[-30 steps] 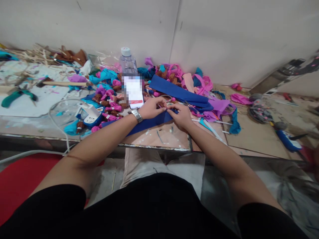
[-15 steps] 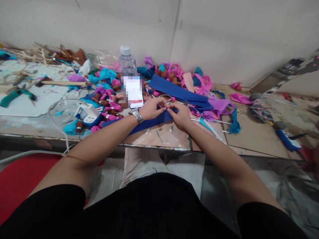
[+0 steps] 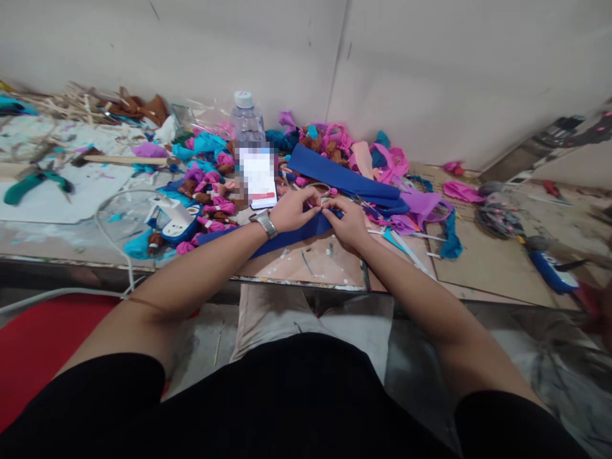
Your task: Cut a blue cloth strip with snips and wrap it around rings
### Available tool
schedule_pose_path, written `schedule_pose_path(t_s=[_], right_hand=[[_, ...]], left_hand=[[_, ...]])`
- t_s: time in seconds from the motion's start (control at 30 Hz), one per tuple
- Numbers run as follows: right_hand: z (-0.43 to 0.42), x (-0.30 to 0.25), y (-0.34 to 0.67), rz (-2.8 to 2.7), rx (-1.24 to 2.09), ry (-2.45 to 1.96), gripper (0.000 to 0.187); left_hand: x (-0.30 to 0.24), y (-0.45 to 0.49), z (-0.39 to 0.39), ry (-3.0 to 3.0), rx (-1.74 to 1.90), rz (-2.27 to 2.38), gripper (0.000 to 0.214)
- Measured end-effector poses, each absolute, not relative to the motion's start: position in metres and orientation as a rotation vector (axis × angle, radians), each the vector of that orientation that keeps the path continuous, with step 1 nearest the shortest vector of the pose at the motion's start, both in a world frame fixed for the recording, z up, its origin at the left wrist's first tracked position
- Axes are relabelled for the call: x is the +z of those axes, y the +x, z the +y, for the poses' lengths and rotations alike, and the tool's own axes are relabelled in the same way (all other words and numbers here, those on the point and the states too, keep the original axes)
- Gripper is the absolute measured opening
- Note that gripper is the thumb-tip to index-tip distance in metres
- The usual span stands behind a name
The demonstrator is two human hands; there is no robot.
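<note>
Over the middle of the bench, the fingertips of my two hands meet. My left hand (image 3: 289, 210), with a metal watch (image 3: 264, 224) at the wrist, is closed in a pinch. My right hand (image 3: 350, 222) is pinched as well, touching the left fingertips. A small pale piece (image 3: 324, 201) shows between them, too small to name. Under my hands a dark blue strip of cloth or crepe paper (image 3: 291, 239) runs from the left forearm to the right fingers. Another folded blue strip (image 3: 344, 177) lies just behind.
Left of my hands lie a phone (image 3: 261, 182), a water bottle (image 3: 248, 121), a power strip (image 3: 179, 229) with a cable, a hammer (image 3: 129, 160) and green-handled pliers (image 3: 36, 185). Knotted coloured bundles (image 3: 217, 207) heap around them. Cardboard (image 3: 492, 264) lies at right.
The view has shifted slightly. My hands keep the same pinch at the same place, with only slight finger movement.
</note>
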State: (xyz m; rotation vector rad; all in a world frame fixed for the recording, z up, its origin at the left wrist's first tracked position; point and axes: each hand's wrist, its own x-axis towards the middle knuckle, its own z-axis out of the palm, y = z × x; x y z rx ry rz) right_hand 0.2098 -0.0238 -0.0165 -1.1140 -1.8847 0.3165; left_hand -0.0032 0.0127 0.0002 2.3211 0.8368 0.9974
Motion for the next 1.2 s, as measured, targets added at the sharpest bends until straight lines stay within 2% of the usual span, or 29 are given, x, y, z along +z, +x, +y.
schedule_pose_path(t_s=[0.3,0.53,1.2], right_hand=[[-0.0263,-0.0153,0.2087,-1.849,0.399,-1.113,0.015],[-0.025,-0.0155,0.2104,-1.862,0.412,-1.095,0.014],[-0.0291,-0.0123,0.2085,-1.839,0.387,-1.082,0.015]], left_hand=[[0.0026,-0.0023,0.0102,2.193,1.045,0.893,0.027],[0.0032,-0.0026,0.0099,2.271,1.012,0.911,0.016],[0.0009,-0.0019,0.0114,2.229,1.004,0.859,0.018]])
